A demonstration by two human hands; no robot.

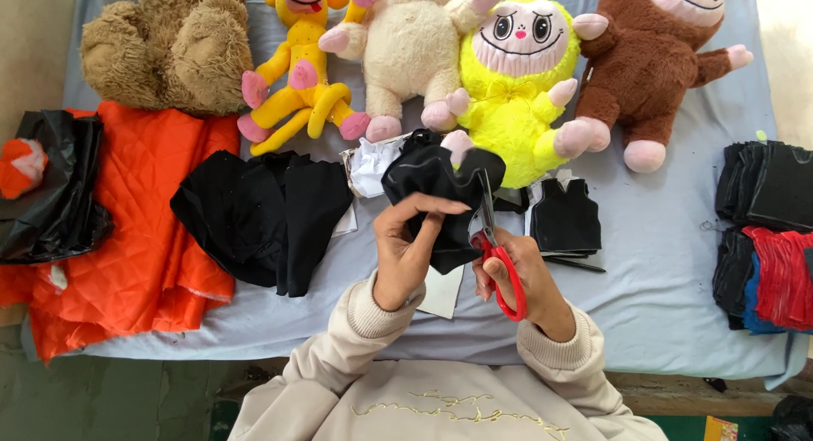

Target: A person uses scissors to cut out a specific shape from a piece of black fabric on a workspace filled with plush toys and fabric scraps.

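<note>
Black fabric (432, 191) bunches at table (660, 263) centre, just at 12 o'clock of both hands; left hand (405, 250) pinches its lower edge, closest; right hand (521, 276), fingers in red scissors (495, 250), blades pointing 12 o'clock into the cloth.

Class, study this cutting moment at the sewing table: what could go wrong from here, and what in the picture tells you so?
1. The left hand pinches the bunched black fabric piece right beside the blades of the red-handled scissors, so a finger might get nicked.
2. That fabric is crumpled, so the cut may wander or catch a hidden layer.
3. The fluffy yellow plush toy sits just behind; the blade tips could snag it.
</note>
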